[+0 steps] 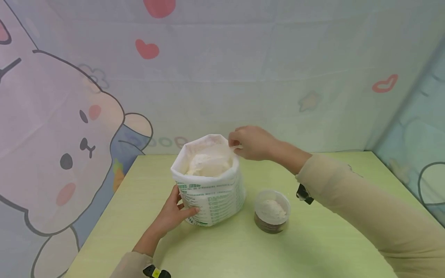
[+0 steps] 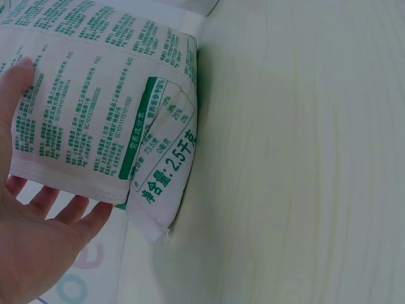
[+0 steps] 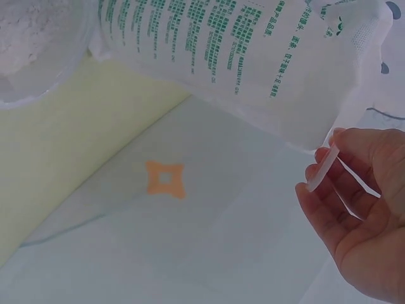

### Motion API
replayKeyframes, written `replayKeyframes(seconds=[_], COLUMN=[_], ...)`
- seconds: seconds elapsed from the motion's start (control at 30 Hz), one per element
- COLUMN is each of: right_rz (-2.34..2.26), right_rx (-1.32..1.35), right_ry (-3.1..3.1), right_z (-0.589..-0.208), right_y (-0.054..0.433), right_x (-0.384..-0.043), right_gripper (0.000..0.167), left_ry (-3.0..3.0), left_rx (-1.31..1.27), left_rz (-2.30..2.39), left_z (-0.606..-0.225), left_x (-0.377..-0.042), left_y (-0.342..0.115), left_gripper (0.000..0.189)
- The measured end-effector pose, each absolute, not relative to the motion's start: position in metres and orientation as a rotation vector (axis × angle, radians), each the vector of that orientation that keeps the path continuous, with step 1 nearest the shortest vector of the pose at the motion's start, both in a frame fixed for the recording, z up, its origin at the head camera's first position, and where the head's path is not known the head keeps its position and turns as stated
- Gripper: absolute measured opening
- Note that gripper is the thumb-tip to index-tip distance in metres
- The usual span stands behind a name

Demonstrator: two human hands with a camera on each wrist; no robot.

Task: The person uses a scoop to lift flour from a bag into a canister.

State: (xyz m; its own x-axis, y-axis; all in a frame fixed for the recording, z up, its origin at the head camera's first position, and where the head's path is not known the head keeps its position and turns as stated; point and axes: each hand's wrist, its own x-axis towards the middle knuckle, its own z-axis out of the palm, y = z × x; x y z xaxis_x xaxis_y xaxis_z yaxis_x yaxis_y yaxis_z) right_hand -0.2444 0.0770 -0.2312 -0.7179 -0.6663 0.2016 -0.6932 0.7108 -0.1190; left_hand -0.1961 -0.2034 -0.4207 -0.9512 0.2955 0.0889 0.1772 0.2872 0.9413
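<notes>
A white flour bag (image 1: 215,200) with green print stands upright, its top rolled down, pale flour (image 1: 199,164) inside. My left hand (image 1: 174,214) grips the bag's lower left side, thumb on the front and fingers around the edge, as the left wrist view also shows. At the bag's right rim, my right hand (image 1: 253,143) pinches the end of a translucent white plastic scoop (image 3: 324,168). Its far part reaches into the bag over the flour; its full shape is unclear. To the right of the bag sits a clear plastic tub (image 1: 257,206) holding some flour.
The light green table (image 1: 326,231) extends under everything. Behind it hangs a cloth backdrop (image 1: 222,77) with a cartoon rabbit and hearts, close to the table's back edge. More cloth (image 1: 420,127) covers the right side.
</notes>
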Motion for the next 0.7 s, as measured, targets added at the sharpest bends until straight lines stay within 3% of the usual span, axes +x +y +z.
replayKeyframes(seconds=[0.7], right_rz=[0.326], right_rx=[1.113], right_ry=[-2.756], right_z=[-0.2298], right_y=[0.0847], right_x=[-0.2443], right_gripper=[0.007], left_ry=[2.428], left_rx=[0.443], left_rz=[1.76], left_z=[-0.4206], left_x=[-0.197], left_y=[-0.2027], left_gripper=[0.081])
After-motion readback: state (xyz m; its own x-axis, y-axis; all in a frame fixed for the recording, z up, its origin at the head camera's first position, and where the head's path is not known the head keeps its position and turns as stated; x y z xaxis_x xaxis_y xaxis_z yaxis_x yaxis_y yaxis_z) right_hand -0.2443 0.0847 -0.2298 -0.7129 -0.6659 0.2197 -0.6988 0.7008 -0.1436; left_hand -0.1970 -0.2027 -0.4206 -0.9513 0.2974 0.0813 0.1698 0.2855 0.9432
